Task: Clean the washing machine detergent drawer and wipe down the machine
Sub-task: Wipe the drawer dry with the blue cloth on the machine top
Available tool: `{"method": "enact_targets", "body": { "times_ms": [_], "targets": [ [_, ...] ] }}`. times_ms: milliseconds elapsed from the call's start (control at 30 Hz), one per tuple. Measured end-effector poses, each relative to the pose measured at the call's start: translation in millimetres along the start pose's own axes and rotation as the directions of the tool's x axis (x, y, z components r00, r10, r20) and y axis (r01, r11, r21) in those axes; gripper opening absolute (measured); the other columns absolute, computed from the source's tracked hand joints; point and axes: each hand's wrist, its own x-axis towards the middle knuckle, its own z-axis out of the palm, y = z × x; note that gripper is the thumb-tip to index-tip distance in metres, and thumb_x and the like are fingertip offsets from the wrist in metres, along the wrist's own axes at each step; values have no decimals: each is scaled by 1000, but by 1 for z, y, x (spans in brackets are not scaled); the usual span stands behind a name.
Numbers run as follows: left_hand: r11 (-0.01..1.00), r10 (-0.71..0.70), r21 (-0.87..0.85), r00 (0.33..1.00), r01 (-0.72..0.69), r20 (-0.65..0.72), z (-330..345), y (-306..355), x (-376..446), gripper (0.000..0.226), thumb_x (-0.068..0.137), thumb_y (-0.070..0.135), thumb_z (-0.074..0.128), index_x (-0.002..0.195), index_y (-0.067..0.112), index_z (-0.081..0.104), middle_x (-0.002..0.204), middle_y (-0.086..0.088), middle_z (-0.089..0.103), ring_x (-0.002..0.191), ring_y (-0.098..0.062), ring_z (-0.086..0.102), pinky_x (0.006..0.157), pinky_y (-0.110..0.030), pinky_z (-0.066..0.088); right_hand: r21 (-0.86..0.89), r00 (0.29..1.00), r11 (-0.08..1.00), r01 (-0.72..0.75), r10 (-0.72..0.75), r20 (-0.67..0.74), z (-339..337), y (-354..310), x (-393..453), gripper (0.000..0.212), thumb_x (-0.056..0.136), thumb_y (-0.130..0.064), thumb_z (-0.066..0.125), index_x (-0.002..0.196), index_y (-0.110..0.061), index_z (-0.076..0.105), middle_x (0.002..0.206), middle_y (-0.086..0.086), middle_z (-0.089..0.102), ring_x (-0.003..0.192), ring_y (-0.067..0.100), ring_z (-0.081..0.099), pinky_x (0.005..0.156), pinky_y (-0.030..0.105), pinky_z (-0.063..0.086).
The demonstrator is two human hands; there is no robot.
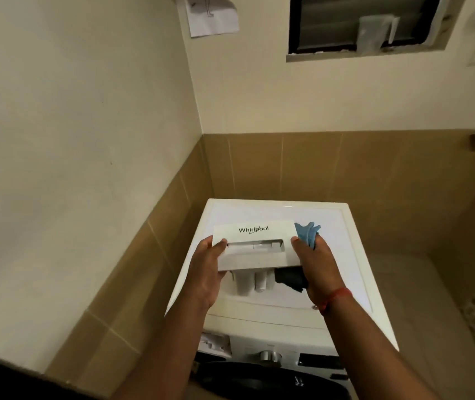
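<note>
The white detergent drawer, with "Whirlpool" on its front panel, is out of the machine and held above the washing machine's white top. My left hand grips the drawer's left end, thumb on the front. Gripping the right end, my right hand also holds a blue cloth, which sticks up behind the drawer and hangs dark below it. The drawer's compartments point down toward the machine top.
The machine stands in a corner with tiled walls to the left and behind. Its control knob, the empty drawer slot and the dark door show at the front. A window is high on the back wall.
</note>
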Motion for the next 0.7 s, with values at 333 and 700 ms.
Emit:
{"method": "enact_targets", "body": {
  "times_ms": [333,700],
  "targets": [
    [986,3,157,950,-55,312,-52,-36,49,48,93,22,48,137,40,49,138,15,56,136,-15,43,114,-45,31,36,991,998,-60,64,-115,26,5,40,50,73,-46,59,120,-26,60,121,16,65,108,40,63,79,36,46],
    [778,245,468,888,-419,389,-43,-7,97,128,55,63,83,150,45,0,155,24,14,141,-2,22,114,-32,31,48,969,997,-67,76,-233,51,-8,44,19,96,-10,51,107,-17,64,92,7,73,80,28,70,72,41,55]
  ]
}}
